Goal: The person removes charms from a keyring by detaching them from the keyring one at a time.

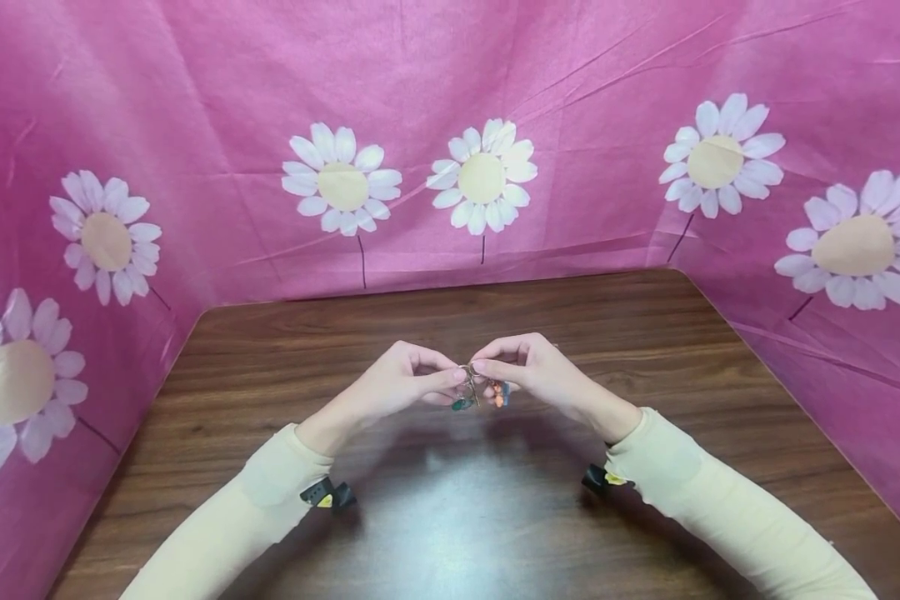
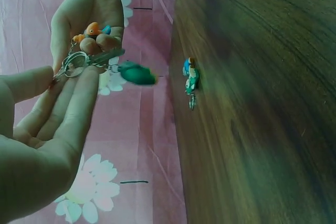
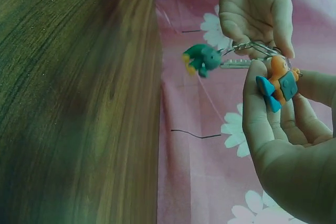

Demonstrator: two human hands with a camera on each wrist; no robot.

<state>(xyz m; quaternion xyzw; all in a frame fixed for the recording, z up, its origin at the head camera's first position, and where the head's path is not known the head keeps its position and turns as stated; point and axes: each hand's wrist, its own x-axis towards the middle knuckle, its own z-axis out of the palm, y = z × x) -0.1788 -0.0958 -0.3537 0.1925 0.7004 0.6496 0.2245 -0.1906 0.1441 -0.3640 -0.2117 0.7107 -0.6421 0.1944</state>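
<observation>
Two hands hold one shiny ring (image 2: pixel 77 64) between them, up above the table (image 1: pixel 435 533). The left hand (image 1: pixel 412 379) pinches the ring on its left side with thumb and finger, close together. The right hand (image 1: pixel 540 375) pinches it on the right side the same way. The ring is round and silver, with thin wire. A silver key (image 3: pixel 236 63) hangs from it, long and flat, and its tip points down to the table. A green toy (image 3: pixel 203 59) hangs below the ring on a short chain. Its yellow end is farthest from the ring, so its long way runs down too. An orange toy (image 3: pixel 283 81) sits to the right of the ring, against the right hand's fingers. It has blue feet and a blue-green block, and its feet point down and to one side. Lower than the ring, a painted toy (image 2: pixel 191 77) lies on the table, green, blue and orange, with a little chain at one end.
</observation>
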